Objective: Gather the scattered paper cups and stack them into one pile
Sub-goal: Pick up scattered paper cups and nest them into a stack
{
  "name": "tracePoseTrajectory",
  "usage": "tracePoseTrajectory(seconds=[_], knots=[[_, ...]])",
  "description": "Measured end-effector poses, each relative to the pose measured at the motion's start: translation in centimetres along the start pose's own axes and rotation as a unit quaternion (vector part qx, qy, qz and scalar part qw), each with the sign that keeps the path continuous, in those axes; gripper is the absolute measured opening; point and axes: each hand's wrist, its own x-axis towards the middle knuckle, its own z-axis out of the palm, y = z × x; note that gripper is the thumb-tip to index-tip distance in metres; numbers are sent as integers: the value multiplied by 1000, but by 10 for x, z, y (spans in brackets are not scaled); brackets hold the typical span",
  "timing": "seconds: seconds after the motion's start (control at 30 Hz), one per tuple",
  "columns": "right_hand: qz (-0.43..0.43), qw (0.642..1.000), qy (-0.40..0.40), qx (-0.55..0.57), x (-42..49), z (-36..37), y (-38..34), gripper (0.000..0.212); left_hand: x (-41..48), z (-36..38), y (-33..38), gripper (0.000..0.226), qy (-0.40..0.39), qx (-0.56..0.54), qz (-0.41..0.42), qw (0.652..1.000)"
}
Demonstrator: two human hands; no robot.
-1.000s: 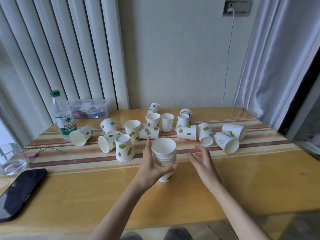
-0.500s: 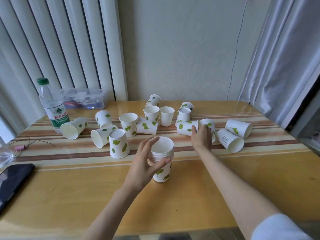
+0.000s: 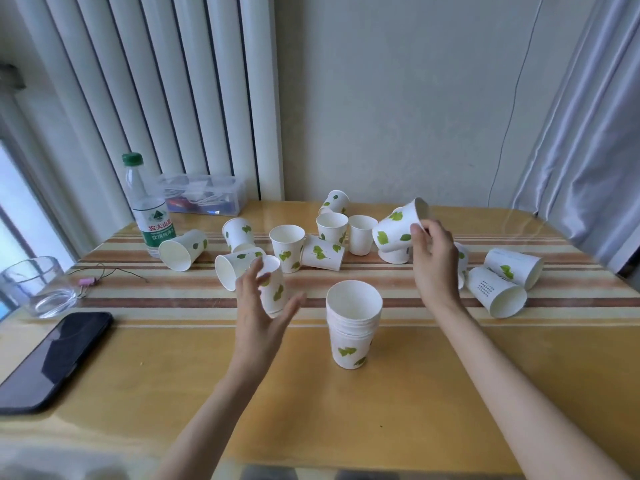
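On the yellow wooden desk (image 3: 138,368), the left hand (image 3: 258,315) has its fingers (image 3: 251,278) spread half open round an upright white paper cup with green leaves (image 3: 272,289), thumb not quite closed on it. Just right stands the upright pile of nested leaf-print cups (image 3: 353,323), free of both hands. The right hand (image 3: 434,259) grips a tilted leaf-print cup (image 3: 398,226) in the air above the scattered cups
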Motion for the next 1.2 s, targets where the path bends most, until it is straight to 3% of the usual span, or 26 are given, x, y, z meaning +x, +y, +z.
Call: tracePoseTrajectory(seconds=[0.07,0.17,0.33,0.63,0.7,0.77,0.87,0.93,1.1,1.2], knots=[[-35,997,-39,57,-6,-9,-31,21,13,-13,-6,76,50,37,-34,997],[-105,986,-92,92,-25,-16,-61,26,30,-22,-20,78,38,68,-67,995],[-288,948,-133,-6,-53,-15,-50,25,45,-20,-40,80,-14,77,-109,991],[-295,930,-211,-61,-88,-7,-15,33,56,-6,-52,80,-32,77,-114,990],[-258,943,-206,-35,-89,-8,-17,36,56,-6,-50,77,-25,72,-120,990],[-169,970,-173,26,-91,-9,-21,39,54,-9,-42,75,-11,41,-113,993],[-61,991,-89,75,-92,-10,-19,28,54,-10,-20,62,24,-71,-102,992],[10,993,-74,88,-94,-10,-16,22,51,-8,4,51,35,-111,-92,989],[124,979,-96,128,-94,-12,-18,13,38,8,41,65,-91,-309,-113,940],[132,954,-151,223,-76,-20,-45,26,30,23,51,51,-155,-286,-88,942]])
